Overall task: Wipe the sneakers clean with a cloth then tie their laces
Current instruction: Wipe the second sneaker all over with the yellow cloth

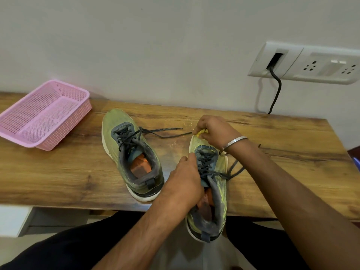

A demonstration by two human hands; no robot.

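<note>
At the near edge of the surface, the left hand grips the right sneaker at its collar, heel hanging off toward the lap. The right hand pinches a yellow cloth against its toe. By the look of it, wiping is still under way. The left sneaker lies flat nearby, grimy, laces loose. Both pairs of laces remain untied, so most of the task is left.
</note>
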